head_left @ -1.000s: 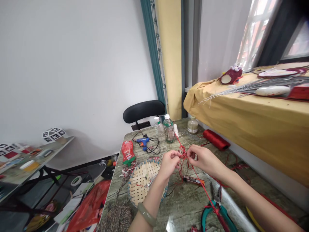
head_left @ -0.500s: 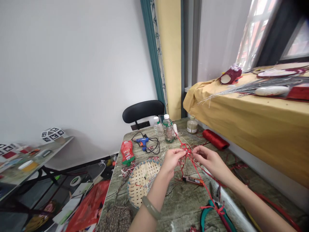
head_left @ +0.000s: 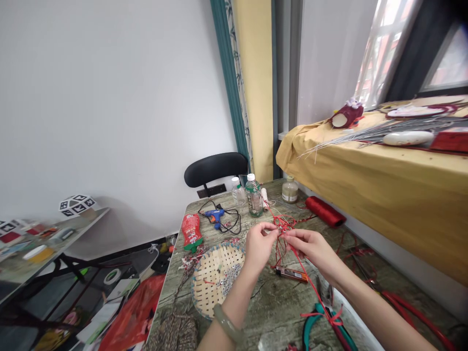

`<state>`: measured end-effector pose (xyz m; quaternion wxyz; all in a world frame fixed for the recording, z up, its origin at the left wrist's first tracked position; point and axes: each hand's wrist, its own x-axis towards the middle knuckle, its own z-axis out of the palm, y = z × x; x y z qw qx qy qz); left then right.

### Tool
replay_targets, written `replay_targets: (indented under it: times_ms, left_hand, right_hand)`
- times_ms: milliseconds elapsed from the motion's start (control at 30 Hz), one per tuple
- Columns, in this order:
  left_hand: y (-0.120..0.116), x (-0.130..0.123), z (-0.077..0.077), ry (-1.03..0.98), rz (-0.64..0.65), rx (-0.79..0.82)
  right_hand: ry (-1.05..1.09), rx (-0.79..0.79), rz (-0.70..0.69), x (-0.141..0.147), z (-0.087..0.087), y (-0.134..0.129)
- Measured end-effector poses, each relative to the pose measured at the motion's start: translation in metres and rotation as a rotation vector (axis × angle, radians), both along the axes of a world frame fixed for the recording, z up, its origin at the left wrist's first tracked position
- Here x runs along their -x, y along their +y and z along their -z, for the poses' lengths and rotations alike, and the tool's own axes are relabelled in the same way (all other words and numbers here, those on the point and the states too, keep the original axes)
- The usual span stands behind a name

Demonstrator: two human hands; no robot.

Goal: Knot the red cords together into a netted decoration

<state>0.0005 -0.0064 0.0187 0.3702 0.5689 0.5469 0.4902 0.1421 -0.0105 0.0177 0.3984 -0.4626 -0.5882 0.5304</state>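
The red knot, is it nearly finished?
Partly. A small tangle of loops already hangs in the red cord, so some knotting looks done. Right now the left hand and right hand both pinch the cord at the knot. Long loose cord trails down toward the green tool, and a full red spool lies by, so plenty seems left.

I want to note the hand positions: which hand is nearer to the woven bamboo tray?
Left. The left hand is just above the woven bamboo tray's far right rim, pinching the red cord knot. The right hand is farther right, past the knot.
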Motion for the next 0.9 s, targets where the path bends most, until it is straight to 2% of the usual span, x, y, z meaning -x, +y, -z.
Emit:
replay_targets:
  times_ms: [67, 133, 300, 467, 700, 900]
  left_hand:
    - [-0.004, 0.002, -0.002, 0.173, -0.069, -0.178]
    - [-0.009, 0.003, -0.005, 0.317, -0.061, -0.271]
    - [-0.014, 0.003, -0.011, 0.539, -0.071, -0.306]
    - [-0.01, 0.002, -0.01, 0.577, -0.044, -0.307]
    - [-0.01, 0.003, -0.008, 0.51, -0.059, -0.28]
    - [-0.018, 0.002, -0.01, 0.582, -0.077, -0.376]
  right_hand:
    - [-0.001, -0.001, 0.003, 0.0, 0.001, 0.001]
    - [-0.01, -0.004, 0.001, 0.0, 0.002, 0.001]
    - [-0.064, -0.064, -0.037, 0.002, 0.005, 0.003]
    - [-0.124, -0.158, -0.068, 0.002, 0.005, 0.007]
    - [-0.154, -0.171, -0.078, -0.001, 0.01, 0.011]
    - [-0.14, -0.184, -0.118, 0.001, 0.012, 0.011]
